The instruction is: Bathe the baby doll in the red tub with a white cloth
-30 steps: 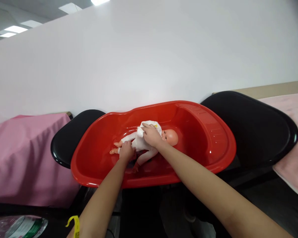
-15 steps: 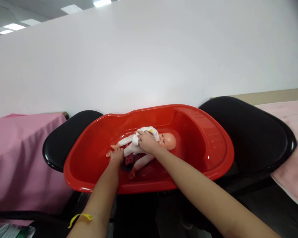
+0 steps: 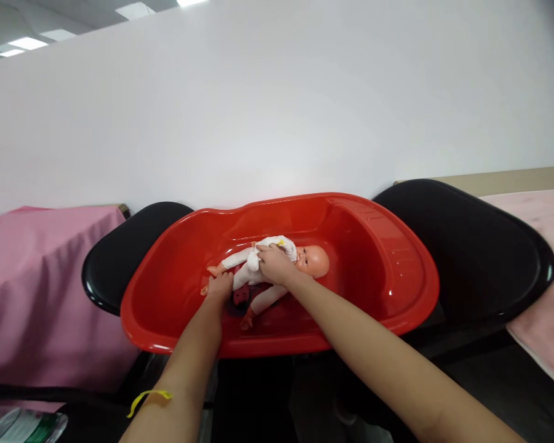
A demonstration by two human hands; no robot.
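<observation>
White wall behind, the doll (image 3: 277, 271) lies mid-frame in the red tub (image 3: 397, 258), right hand (image 3: 273, 264) pinching its white garment (image 3: 268, 249), left hand (image 3: 219, 286) curled on its legs: steady those, peel gently.

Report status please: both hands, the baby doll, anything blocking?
Left hand at legs of plastic baby doll in white suit. Right hand gripping white cloth on its chest. Doll lying inside red plastic tub. Nothing blocking.
</observation>
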